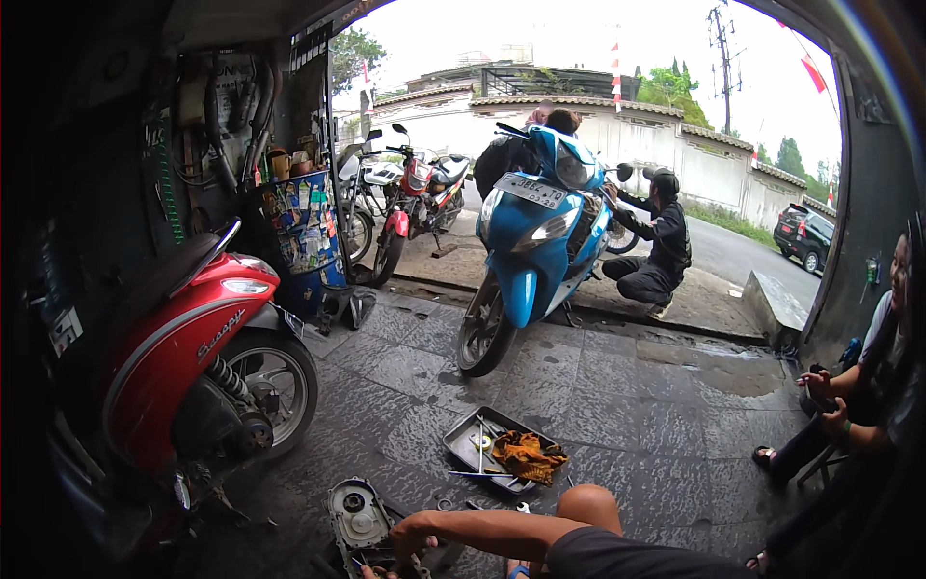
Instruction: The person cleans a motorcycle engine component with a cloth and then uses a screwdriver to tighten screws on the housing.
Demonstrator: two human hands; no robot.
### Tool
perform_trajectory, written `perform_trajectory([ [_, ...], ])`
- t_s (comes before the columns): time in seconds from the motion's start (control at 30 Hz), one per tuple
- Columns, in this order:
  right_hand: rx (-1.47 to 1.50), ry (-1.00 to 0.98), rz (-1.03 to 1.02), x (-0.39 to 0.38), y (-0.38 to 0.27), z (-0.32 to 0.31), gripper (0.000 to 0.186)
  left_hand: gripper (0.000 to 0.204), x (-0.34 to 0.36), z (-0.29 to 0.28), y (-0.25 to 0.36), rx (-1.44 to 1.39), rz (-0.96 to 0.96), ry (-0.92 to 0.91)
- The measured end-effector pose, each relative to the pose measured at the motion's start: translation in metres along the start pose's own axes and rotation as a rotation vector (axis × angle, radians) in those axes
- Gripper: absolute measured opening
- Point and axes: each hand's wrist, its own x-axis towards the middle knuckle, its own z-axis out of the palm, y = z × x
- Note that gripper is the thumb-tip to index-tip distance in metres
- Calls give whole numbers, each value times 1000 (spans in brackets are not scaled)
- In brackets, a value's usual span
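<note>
Engine casing [355, 513], pale cast metal: lies nearer the wearer than the metal tray [455, 439] and to its left, apart from it. Long axis runs roughly away from the wearer, the near end slanting slightly right; broad rounded end with the circular bore points away, bore upward. Near end partly hidden by the hand.

Right hand [413, 540]: at the casing's near right side, left of and nearer than the tray, fingers bent downward. Whether it grips a part or merely rests there, cannot tell. Left hand not made out.

Step in hand (judged): close handwork on the casing. Next move probably calls for steadying the casing while the fingers work at its near end.

Also noted: orange-brown cloth [529, 456] in the tray's right part; wrench [523, 508] just on the tray's near side; red scooter [188, 338] well left of the tray.
</note>
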Motion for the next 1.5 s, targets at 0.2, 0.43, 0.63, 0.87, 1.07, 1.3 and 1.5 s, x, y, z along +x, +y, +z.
perform_trajectory([
  [0.2, -165, -48, -12, 1, -10, -18, 50, 44, 1, 3, -1, 22, 30, 7],
  [0.43, 54, -70, -10, 7, 3, -9, 41, 44, -2, 4, -3, 33, 64, 23],
  [0.63, -16, 88, -164, 33, 23, 7, 31, 43, -2, 8, -12, 15, 67, 44],
  [0.87, 73, 535, 6, -34, -2, 57, 27, 42, -2, 9, -11, -87, 105, 90],
  [1.07, 596, 691, 52, 16, -22, 148, 32, 42, 31, 3, -5, -153, 83, 51],
  [1.3, 528, 623, -121, -43, -23, 124, 33, 43, 25, -15, 7, -22, -66, -155],
  [1.5, 224, 222, -170, 25, 18, 49, 39, 44, 6, 3, 19, 117, -3, -18],
])
